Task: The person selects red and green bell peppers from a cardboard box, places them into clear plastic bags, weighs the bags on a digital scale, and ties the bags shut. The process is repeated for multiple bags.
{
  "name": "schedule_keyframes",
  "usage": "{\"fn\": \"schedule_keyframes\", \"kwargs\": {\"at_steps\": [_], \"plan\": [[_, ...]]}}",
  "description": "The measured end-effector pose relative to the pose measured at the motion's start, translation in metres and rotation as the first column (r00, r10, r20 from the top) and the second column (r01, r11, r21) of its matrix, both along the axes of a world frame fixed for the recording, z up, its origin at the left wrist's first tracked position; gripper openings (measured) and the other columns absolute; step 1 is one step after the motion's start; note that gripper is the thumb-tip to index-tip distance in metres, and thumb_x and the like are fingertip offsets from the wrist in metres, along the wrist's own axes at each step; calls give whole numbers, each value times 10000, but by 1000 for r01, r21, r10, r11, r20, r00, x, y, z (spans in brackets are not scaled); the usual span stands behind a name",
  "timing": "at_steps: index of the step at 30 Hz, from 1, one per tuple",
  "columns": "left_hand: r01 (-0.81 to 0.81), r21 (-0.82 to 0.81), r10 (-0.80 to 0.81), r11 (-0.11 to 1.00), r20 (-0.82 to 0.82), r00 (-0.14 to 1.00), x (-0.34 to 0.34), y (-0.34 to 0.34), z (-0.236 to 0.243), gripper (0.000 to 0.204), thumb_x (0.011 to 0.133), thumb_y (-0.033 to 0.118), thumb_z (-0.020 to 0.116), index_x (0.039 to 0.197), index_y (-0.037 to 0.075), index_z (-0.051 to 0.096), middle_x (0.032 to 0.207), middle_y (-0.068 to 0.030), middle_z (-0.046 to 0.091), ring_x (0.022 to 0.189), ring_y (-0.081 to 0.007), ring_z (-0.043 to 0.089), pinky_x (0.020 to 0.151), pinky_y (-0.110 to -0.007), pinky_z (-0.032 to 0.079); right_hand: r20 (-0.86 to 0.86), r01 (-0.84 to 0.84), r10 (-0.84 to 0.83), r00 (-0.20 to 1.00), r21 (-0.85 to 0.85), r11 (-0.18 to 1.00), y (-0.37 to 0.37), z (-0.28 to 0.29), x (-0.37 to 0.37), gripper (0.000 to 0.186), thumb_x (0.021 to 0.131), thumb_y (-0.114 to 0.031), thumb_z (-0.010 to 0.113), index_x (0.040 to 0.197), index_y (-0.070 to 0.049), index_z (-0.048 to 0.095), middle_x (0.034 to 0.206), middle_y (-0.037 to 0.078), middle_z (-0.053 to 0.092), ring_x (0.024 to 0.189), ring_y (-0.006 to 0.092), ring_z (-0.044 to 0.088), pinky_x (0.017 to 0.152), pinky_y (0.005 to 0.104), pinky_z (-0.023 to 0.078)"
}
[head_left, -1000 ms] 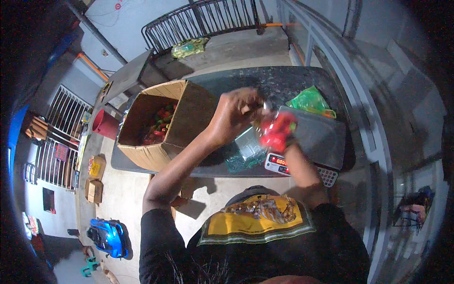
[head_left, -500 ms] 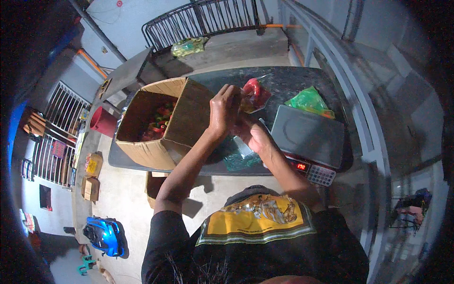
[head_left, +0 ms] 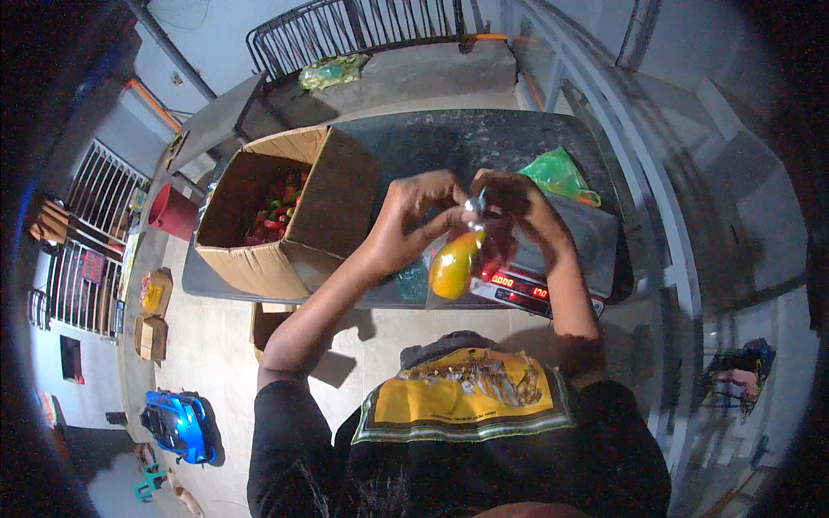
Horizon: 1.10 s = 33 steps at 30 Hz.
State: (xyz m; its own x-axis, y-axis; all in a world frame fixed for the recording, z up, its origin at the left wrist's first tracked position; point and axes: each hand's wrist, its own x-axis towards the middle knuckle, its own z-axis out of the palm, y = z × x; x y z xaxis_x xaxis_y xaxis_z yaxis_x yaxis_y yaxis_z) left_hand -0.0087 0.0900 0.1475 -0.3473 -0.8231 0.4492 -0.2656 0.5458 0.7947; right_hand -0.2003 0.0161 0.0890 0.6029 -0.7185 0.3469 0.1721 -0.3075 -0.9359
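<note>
In front of me hangs a clear plastic bag [head_left: 455,265] with a glossy yellow pepper-like piece and something red inside. My left hand [head_left: 420,211] pinches the gathered neck of the bag between thumb and fingers. On the other side of the neck, my right hand [head_left: 525,205] has its fingers curled against the plastic; its exact hold is partly hidden. Beneath and beyond my right hand is a digital scale [head_left: 596,233] with lit red digits, partly covered by the hand and the bag. A cardboard box [head_left: 332,203] holding red and green peppers [head_left: 281,207] stands open at the left.
A dark table [head_left: 423,142] bears the box and scale. Green plastic bags [head_left: 555,175] lie behind the scale. A red bucket [head_left: 173,211] and small cartons [head_left: 152,337] stand left on the floor. A metal-framed partition [head_left: 648,155] runs along the right.
Both hands have come nearer to me and moved right with the bag. The bag has swung down, so the yellow piece now shows. My right hand has turned over and risen beside the neck.
</note>
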Motion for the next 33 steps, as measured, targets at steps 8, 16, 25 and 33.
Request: {"fn": "schedule_keyframes", "kwargs": {"at_steps": [8,16,25,33], "plan": [[-473,-44,440,880,-298,847,-13,-47,-28,94,799,56,610,761,-11,556,690,-42,572,610,-87,524,550,-231,416,626,-402,-209,751,684,609,30,-51,80,402,805,-458,585,1034,-129,552,789,-10,608,628,118,572,476,254,451],[-410,-108,410,906,-23,912,6,-41,-60,66,716,-12,583,753,-8,528,673,-49,516,649,-123,515,568,-262,436,-81,543,-692,717,-557,628,20,-10,40,148,875,-179,491,804,-51,512,750,162,519,646,375,526,577,410,429],[-50,-26,47,998,-91,995,-7,-20,-8,67,767,49,642,785,-3,603,746,-33,580,718,-83,533,627,-230,410,352,-327,243,904,204,923,-13,-33,14,199,860,-184,550,1009,-53,546,921,21,576,833,138,558,746,280,458],[-430,-157,408,889,-152,900,6,-53,-46,124,726,22,656,764,-33,552,676,-87,541,623,-125,536,568,-249,422,492,-330,-128,861,732,596,13,-75,85,252,872,-349,523,912,-106,579,766,22,605,575,131,556,426,305,477]]}}
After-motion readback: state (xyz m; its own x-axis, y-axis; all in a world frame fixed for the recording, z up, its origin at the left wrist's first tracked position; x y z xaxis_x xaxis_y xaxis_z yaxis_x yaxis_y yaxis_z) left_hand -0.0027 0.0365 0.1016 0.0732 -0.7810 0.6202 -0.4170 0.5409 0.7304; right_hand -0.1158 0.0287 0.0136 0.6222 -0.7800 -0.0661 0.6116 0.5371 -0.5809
